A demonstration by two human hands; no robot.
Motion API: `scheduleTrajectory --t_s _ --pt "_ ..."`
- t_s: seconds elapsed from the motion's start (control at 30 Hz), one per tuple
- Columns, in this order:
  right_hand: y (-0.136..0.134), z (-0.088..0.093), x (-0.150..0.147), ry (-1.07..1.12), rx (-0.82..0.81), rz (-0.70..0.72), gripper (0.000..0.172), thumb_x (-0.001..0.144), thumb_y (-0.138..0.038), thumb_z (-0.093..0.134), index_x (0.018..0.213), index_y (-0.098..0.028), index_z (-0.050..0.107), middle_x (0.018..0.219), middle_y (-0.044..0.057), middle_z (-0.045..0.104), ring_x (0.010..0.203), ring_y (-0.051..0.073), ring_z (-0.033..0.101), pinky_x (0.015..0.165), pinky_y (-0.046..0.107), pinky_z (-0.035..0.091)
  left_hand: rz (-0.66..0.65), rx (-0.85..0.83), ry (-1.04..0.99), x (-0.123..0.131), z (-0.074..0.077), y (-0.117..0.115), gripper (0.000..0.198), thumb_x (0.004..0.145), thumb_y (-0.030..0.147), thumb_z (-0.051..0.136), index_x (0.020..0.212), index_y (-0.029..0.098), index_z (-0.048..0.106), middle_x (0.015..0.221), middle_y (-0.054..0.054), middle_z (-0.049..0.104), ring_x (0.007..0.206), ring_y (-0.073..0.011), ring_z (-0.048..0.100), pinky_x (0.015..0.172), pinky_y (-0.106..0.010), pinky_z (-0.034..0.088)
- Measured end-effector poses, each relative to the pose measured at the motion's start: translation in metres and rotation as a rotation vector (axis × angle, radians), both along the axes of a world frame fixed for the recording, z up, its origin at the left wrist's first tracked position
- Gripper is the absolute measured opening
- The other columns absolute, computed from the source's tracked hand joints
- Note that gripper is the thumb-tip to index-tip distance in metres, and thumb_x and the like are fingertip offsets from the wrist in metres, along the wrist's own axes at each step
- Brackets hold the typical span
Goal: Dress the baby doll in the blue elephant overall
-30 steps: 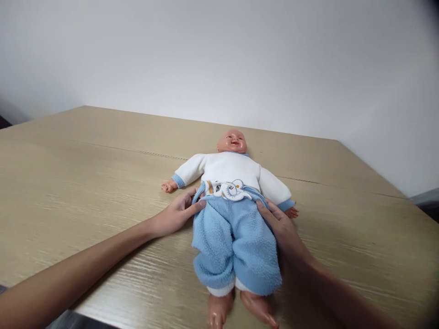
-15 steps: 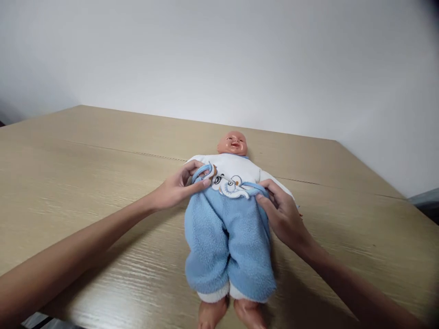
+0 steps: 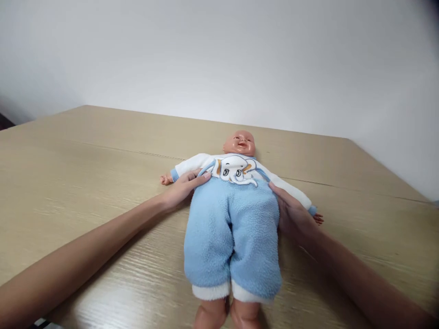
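Observation:
A baby doll (image 3: 240,145) lies on its back, head toward the far side and legs toward me. It wears a white long-sleeved top (image 3: 291,188) and blue fleece overalls (image 3: 236,219) with white cuffs. An elephant-face bib (image 3: 235,171) lies flat on its chest. My left hand (image 3: 183,186) is closed on the overalls at the waist, its thumb on the front edge and its fingers partly tucked behind. On the opposite side, my right hand (image 3: 291,210) holds the overalls' side, with the thumb along the edge and the fingers mostly hidden.
The doll rests on a wide wooden table (image 3: 103,183) with a thin seam running across it. Behind the table rises a pale wall (image 3: 219,59). Both doll arms stretch outward, beyond my hands.
The bib, bunched and folded low between my hands before, now lies spread up on the doll's chest. My hands have moved from its strap edges to the sides of the overalls.

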State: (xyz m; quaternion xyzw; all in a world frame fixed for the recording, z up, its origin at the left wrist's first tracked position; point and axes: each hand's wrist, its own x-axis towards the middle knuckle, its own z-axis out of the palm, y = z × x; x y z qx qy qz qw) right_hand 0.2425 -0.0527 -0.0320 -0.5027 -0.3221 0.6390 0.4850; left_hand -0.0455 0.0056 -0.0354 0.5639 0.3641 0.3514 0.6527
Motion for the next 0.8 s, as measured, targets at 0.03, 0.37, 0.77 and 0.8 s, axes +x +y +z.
scheduleTrajectory --t_s 0.03,0.37,0.77,0.8 --pt "0.000 0.001 -0.003 0.021 0.005 0.000 0.039 0.094 -0.057 0.070 0.121 -0.029 0.076 0.138 0.005 0.078 0.144 0.033 0.063 0.125 0.046 0.051 -0.003 -0.049 -0.042 0.002 0.000 0.001 0.056 0.088 0.068 0.079 0.115 0.019 0.072 0.096 -0.005 0.065 0.083 -0.0199 0.055 0.074 -0.031 0.041" --pt "-0.009 -0.014 0.060 -0.604 0.371 0.374 0.061 0.093 -0.056 0.077 0.148 -0.032 0.067 0.169 0.005 0.055 0.164 0.041 0.038 0.139 0.063 0.018 -0.285 0.307 0.319 -0.054 0.008 0.014 0.031 0.097 0.045 0.068 0.119 0.022 0.069 0.122 -0.007 0.069 0.123 -0.0314 0.060 0.110 -0.043 0.048" --pt "-0.021 -0.013 0.044 -0.187 0.266 0.254 0.054 0.087 -0.050 0.085 0.138 -0.036 0.073 0.144 0.006 0.074 0.145 0.031 0.063 0.122 0.043 0.048 -0.271 0.164 0.116 -0.043 0.013 0.000 0.032 0.095 0.046 0.078 0.118 0.024 0.078 0.124 -0.011 0.076 0.126 -0.0326 0.067 0.115 -0.046 0.046" --pt "-0.022 -0.013 0.038 -0.124 0.237 0.222 0.053 0.088 -0.054 0.082 0.137 -0.036 0.072 0.141 0.006 0.076 0.141 0.031 0.066 0.119 0.044 0.052 -0.242 0.114 0.079 -0.040 0.010 -0.002 0.032 0.094 0.046 0.078 0.116 0.023 0.078 0.119 -0.010 0.077 0.122 -0.0324 0.068 0.111 -0.045 0.048"
